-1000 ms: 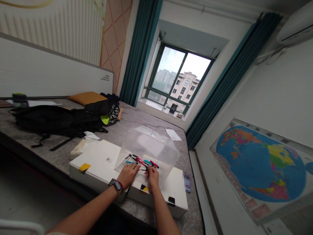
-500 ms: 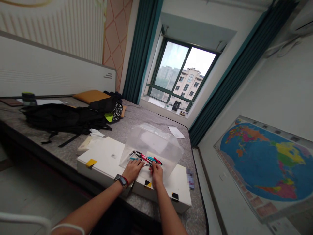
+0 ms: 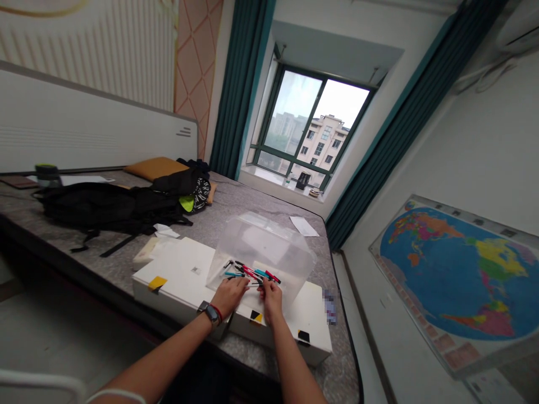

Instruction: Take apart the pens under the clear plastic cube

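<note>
A clear plastic box (image 3: 269, 241) lies tipped on white cartons, its opening towards me. Several pens (image 3: 252, 273) in red, black and teal are heaped inside it, near the opening. My left hand (image 3: 229, 294), with a watch on the wrist, is closed in a pinch at the near side of the heap. Facing it from the right, my right hand (image 3: 272, 296) is also pinched closed. A slim pen (image 3: 254, 284) spans the short gap between my fingertips. My fingers cover both of its ends.
White cartons (image 3: 177, 266) with yellow and black tape sit at the edge of a grey bed (image 3: 248, 196). A black backpack (image 3: 109, 205) lies to the left, near an orange cushion (image 3: 154, 167). A white sheet (image 3: 304, 226) is behind the box.
The camera view has shifted slightly. Both hands stay at the near side of the pens, with fingertips still close together around the slim pen.
</note>
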Available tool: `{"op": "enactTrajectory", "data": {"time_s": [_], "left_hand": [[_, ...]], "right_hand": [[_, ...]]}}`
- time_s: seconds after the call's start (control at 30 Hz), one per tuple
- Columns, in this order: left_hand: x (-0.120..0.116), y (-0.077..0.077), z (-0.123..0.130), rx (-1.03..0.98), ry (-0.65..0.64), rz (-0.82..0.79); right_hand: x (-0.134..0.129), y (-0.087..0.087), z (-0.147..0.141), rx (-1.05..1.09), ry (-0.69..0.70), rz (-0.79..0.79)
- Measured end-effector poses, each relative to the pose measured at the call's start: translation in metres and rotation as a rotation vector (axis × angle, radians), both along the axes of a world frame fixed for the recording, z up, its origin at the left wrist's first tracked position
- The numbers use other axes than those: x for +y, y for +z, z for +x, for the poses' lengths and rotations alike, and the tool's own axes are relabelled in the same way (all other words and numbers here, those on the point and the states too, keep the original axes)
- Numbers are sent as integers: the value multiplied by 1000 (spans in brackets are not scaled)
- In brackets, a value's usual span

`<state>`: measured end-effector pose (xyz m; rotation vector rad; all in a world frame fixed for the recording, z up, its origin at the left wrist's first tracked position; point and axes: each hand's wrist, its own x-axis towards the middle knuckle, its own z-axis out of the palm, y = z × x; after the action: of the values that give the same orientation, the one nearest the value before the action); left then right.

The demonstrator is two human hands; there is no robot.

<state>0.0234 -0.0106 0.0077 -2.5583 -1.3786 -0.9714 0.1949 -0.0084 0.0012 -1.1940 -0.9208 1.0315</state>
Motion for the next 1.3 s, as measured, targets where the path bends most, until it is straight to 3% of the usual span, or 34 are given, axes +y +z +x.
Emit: {"op": "enactTrajectory", "data": {"time_s": [0.2,0.47,0.8,1.0,1.3], "left_hand": [[-3,4,1,-6,27,6],[1,-5,0,-52,-40,-6],[-4,8,1,4,14,-13],[-3,3,1,-71,-69,-59],[2,-3,0,-36,-39,-17]], "right_hand": [[0,-2,1,-19,-1,7],[-1,0,1,4,12,5],[-3,2,-1,-19,-12,3],[-3,4,-1,-31,-8,0],[-1,1,1,-19,-31,-1]]}}
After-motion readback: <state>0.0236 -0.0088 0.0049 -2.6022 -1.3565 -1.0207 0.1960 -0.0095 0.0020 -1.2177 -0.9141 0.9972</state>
